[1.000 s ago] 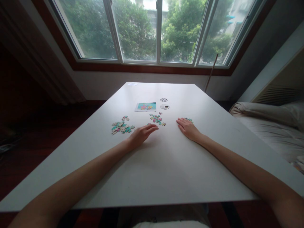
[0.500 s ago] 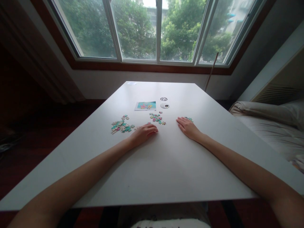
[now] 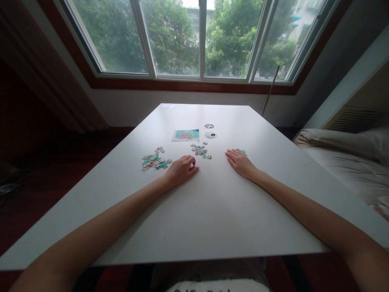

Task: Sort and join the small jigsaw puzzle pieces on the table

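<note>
- Table [image 3: 212, 227]: white; its bare near half carries both forearms.
- Left hand [image 3: 180, 169]: rests on the table with fingers curled inward. A small pale item shows at the fingertips [image 3: 192, 165], probably a puzzle piece. Whether it is pinched or only covered cannot be told.
- Right hand [image 3: 240, 161]: lies flat, palm down, fingers extended toward 11 o'clock, holding nothing. A few teal pieces [image 3: 242, 152] lie just beyond its fingertips.
- Left cluster [image 3: 154, 161]: joined and loose pieces at 9 o'clock of the left hand, just beside it.
- Middle cluster [image 3: 200, 151]: loose pieces at 1 o'clock of the left hand, near, not touching.
- Picture card [image 3: 185, 134]: lies flat at 12 o'clock beyond the middle cluster.
- Two round discs [image 3: 210, 134]: sit at 3 o'clock of the card, one behind the other.
- Judgement, step in hand: collecting one piece under the left fingertips.
- Procedure: slide the piece clear of its neighbours, pinch it by the edges, keep it face up, and keep the right hand flat to steady the teal pieces.
</note>
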`<state>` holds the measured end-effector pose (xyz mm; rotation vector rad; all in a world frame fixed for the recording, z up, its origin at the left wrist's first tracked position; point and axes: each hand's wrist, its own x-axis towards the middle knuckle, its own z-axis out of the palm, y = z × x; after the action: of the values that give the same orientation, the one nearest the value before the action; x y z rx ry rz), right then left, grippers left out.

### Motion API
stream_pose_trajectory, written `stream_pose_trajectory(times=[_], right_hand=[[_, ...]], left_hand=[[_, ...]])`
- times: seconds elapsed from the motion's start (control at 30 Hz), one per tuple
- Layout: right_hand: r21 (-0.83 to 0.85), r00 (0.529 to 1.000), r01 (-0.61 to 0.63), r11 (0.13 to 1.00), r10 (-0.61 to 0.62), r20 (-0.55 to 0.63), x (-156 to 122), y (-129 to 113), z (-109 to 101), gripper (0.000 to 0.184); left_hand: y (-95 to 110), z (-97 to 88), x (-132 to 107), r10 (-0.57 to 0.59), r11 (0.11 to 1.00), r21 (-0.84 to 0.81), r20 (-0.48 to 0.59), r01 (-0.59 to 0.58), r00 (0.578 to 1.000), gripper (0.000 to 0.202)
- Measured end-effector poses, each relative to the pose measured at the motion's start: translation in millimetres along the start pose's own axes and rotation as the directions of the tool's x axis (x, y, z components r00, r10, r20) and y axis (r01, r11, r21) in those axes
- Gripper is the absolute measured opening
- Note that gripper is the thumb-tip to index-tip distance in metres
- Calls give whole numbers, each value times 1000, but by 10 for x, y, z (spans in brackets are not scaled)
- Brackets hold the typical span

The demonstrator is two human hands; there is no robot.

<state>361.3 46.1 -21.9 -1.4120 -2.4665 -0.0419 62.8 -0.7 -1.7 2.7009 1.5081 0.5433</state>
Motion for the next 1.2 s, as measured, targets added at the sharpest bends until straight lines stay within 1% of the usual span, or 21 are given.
stream_pose_trajectory(times=[0.1, 0.27, 0.53, 0.77, 0.93, 1.1, 1.2], right_hand=[[-4, 1000, -2, 1000, 2, -3, -2, -15, -13, 44], [2, 1000, 3, 1000, -3, -5, -3, -23, -17, 44], [4, 1000, -5, 1000, 5, -3, -1, -13, -5, 44], [8, 1000, -3, 1000, 3, -2, -2, -28, -15, 44], [13, 1000, -10, 1000, 10, 1, -2, -25, -11, 43], [13, 1000, -13, 1000, 13, 7, 0, -28, -14, 43], [14, 1000, -6, 1000, 6, -3, 1, -25, -10, 42]], left_hand=[[-6, -6, -1, 52, 998, -47, 4, -52, 999, 10], [-17, -13, 5, 102, 989, -105, 0, -101, 995, 12], [-32, -13, 7, 128, 982, -144, 8, -126, 992, 13], [-28, -14, 7, 104, 984, -145, 24, -100, 994, 9], [-27, -16, 0, 112, 985, -134, 16, -109, 994, 10], [0, -25, -5, 134, 989, -66, -15, -135, 991, 11], [23, -47, -12, 131, 991, -19, -14, -131, 991, 12]])
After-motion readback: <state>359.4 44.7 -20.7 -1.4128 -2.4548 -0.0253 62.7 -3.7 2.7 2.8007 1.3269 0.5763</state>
